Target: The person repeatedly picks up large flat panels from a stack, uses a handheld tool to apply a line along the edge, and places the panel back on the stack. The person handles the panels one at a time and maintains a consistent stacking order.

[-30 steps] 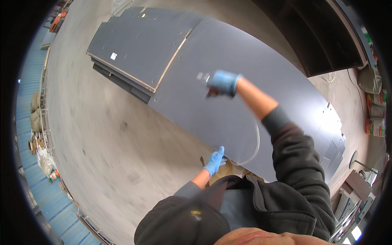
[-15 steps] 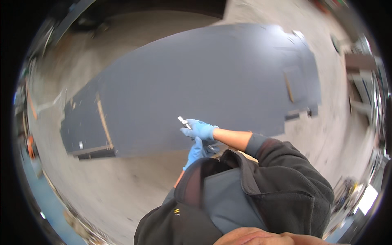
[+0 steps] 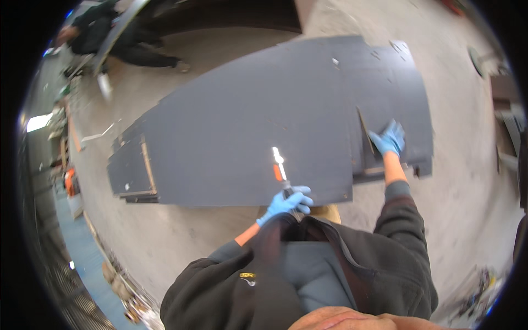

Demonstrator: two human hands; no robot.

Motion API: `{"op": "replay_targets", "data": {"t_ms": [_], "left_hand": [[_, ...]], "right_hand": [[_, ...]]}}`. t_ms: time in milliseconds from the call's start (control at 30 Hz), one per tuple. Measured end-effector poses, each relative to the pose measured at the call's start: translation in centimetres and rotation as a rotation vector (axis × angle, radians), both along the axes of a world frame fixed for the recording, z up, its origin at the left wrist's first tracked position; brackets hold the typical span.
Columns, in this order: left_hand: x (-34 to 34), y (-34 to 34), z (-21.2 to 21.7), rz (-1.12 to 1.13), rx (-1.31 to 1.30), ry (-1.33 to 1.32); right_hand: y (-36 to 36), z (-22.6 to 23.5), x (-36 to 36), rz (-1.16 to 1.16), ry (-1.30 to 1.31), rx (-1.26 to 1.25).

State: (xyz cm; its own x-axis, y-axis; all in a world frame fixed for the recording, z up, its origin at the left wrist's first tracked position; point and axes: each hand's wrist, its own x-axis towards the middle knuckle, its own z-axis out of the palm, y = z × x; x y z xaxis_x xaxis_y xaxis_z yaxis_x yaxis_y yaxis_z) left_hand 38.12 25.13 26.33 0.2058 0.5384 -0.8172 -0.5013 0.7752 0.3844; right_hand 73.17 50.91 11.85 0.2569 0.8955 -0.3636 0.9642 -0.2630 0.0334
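Observation:
My left hand (image 3: 286, 202), in a blue glove, is closed around the handle of a slim tool (image 3: 279, 164) with a white tip and an orange part. The tool points away from me over a large dark grey panel (image 3: 247, 132) lying on the concrete floor. My right hand (image 3: 389, 138), also gloved in blue, reaches out to the right and grips the raised edge of a thin dark sheet (image 3: 363, 129) at a seam in the panel. My dark jacket fills the lower middle of the view.
A smaller dark board with a wooden edge (image 3: 132, 170) lies at the panel's left end. Another person in dark clothes (image 3: 104, 30) crouches at the far upper left. Clutter and orange items (image 3: 70, 181) line the left wall, with blue flooring below them.
The view has swung round. My right hand left the tool and moved out right to the sheet's edge. The tool now sits in my left hand alone.

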Motion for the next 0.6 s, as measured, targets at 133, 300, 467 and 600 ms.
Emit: {"op": "replay_targets", "data": {"t_ms": [133,300,467,600], "left_hand": [[-0.2,0.1,-0.4,-0.006,0.029,0.030],[-0.9,-0.4,-0.4,0.091,0.007,0.100],[-3.0,-1.5,-0.9,0.183,0.007,0.140],[-4.7,-2.1,-1.7,0.340,0.029,0.083]], "right_hand": [[0.3,-1.0,-0.1,-0.007,0.006,-0.090],[1.8,1.5,-1.6,-0.057,-0.007,-0.140],[2.2,2.9,-2.1,-0.096,0.022,0.051],[3.4,1.4,-0.9,-0.305,0.296,0.101]]}}
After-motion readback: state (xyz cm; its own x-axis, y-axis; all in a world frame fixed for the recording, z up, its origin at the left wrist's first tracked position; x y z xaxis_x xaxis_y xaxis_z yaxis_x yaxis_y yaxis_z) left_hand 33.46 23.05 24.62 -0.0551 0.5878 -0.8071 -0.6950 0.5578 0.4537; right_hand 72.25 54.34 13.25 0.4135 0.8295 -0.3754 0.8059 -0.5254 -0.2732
